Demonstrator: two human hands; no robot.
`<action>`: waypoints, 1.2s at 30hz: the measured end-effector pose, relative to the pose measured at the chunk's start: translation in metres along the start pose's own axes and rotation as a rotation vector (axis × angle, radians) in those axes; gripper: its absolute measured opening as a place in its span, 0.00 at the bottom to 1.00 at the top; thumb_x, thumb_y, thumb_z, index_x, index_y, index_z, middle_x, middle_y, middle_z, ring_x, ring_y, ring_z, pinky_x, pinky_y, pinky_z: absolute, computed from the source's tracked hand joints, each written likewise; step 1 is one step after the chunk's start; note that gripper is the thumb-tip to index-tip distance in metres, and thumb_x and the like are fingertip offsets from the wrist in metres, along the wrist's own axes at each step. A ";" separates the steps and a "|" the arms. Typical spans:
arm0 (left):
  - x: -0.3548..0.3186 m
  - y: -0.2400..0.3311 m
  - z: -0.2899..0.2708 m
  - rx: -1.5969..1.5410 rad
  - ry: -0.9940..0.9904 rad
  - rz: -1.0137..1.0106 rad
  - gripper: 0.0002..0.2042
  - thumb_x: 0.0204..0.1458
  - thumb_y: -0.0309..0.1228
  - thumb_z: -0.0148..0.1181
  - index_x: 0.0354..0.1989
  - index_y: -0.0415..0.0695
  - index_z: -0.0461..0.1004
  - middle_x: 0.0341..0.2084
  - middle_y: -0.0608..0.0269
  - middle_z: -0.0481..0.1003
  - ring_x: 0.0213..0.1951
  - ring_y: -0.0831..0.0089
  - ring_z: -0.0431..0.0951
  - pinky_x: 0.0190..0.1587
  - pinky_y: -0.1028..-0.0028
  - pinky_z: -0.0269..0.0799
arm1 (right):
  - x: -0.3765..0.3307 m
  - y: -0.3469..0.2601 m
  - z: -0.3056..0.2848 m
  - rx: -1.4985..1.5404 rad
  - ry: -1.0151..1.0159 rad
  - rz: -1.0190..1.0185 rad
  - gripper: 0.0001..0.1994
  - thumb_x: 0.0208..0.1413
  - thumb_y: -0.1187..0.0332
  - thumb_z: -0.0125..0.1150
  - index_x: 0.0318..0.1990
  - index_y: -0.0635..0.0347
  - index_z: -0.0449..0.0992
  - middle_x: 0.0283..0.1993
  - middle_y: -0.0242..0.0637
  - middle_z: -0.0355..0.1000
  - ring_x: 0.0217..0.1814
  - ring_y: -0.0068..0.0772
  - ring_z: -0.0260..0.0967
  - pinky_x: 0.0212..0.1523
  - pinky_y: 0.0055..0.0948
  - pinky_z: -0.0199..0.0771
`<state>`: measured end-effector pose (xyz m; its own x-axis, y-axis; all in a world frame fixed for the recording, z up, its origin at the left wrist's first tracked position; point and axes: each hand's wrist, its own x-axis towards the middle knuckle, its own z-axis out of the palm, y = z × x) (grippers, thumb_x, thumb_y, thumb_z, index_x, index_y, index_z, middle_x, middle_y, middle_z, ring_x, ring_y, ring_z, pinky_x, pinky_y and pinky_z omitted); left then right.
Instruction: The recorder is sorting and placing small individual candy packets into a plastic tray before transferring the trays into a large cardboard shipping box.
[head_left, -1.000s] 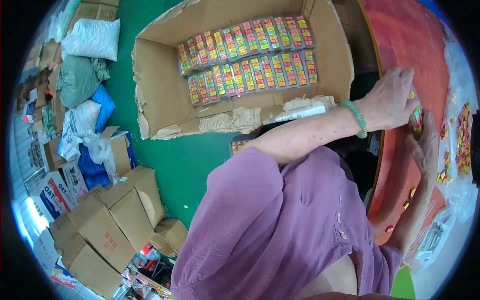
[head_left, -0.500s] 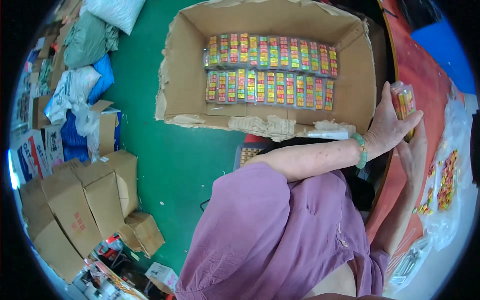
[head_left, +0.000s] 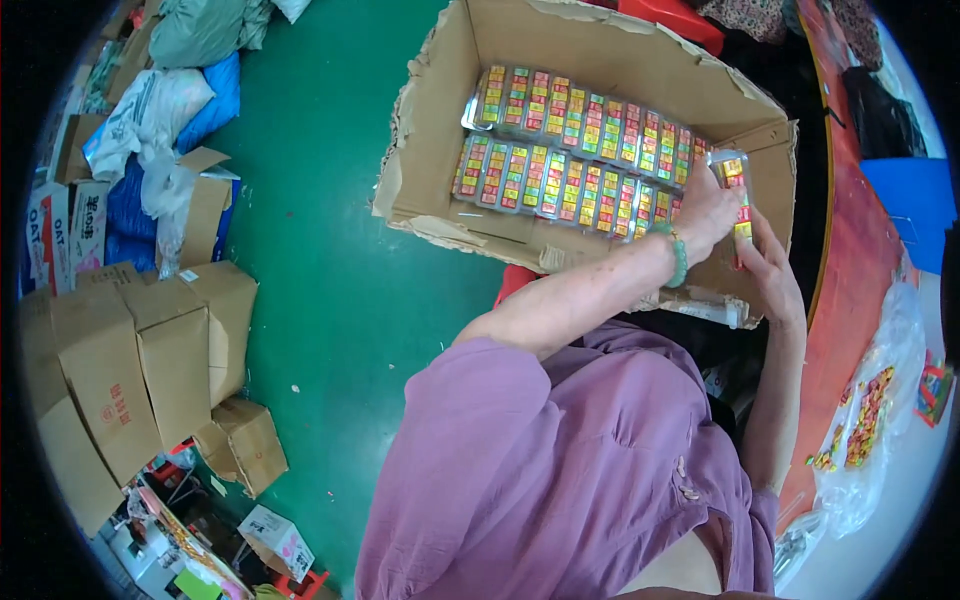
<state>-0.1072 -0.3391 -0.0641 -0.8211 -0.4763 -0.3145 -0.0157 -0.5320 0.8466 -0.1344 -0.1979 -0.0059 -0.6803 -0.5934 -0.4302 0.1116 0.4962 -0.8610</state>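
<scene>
A slim clear plastic pack of small red, yellow and green pieces (head_left: 733, 178) is between my two hands, over the right end of a big open cardboard box (head_left: 425, 160). With its fingers closed on the pack's left side, my left hand (head_left: 708, 215) wears a green bead bracelet. My right hand (head_left: 778, 275) grips the lower end of the same pack, thumb along it. Inside the box, two rows of similar packs (head_left: 570, 125) stand side by side. My left hand hides the right end of the nearer row.
The box's torn flaps stick out at its rim. To the right runs a red table (head_left: 850, 260) with a plastic sheet (head_left: 880, 350) bearing loose colourful pieces (head_left: 865, 425). Cardboard cartons (head_left: 110, 370) and stuffed bags (head_left: 150, 120) line the left of the green floor (head_left: 320, 350).
Both hands have carried the pack leftward from above the red table to over the box's right end. The view has shifted, so the box appears tilted and further right.
</scene>
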 end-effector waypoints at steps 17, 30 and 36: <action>0.034 0.008 -0.094 -0.119 -0.259 -0.375 0.15 0.61 0.33 0.65 0.52 0.38 0.74 0.43 0.60 0.80 0.42 0.70 0.80 0.46 0.66 0.80 | 0.071 0.040 0.072 0.330 0.080 0.121 0.32 0.68 0.55 0.60 0.72 0.62 0.61 0.59 0.33 0.72 0.51 0.20 0.68 0.50 0.27 0.72; 0.078 -0.087 -0.087 0.099 -0.415 -0.709 0.14 0.66 0.30 0.59 0.54 0.35 0.72 0.45 0.57 0.79 0.47 0.66 0.80 0.54 0.61 0.78 | -0.029 0.028 0.001 -0.311 0.326 -0.148 0.20 0.65 0.65 0.62 0.61 0.66 0.72 0.49 0.46 0.78 0.50 0.35 0.77 0.51 0.31 0.76; 0.076 -0.149 -0.055 0.271 -0.355 -0.745 0.13 0.65 0.28 0.59 0.54 0.36 0.73 0.43 0.57 0.80 0.44 0.64 0.82 0.49 0.61 0.81 | -0.084 0.039 -0.025 0.074 0.462 0.059 0.18 0.68 0.66 0.61 0.59 0.68 0.74 0.49 0.35 0.77 0.50 0.21 0.72 0.52 0.24 0.74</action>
<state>-0.1361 -0.3340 -0.2378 -0.6716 0.2007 -0.7132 -0.7184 -0.4119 0.5606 -0.0909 -0.1131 0.0039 -0.9206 -0.2126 -0.3275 0.1997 0.4645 -0.8628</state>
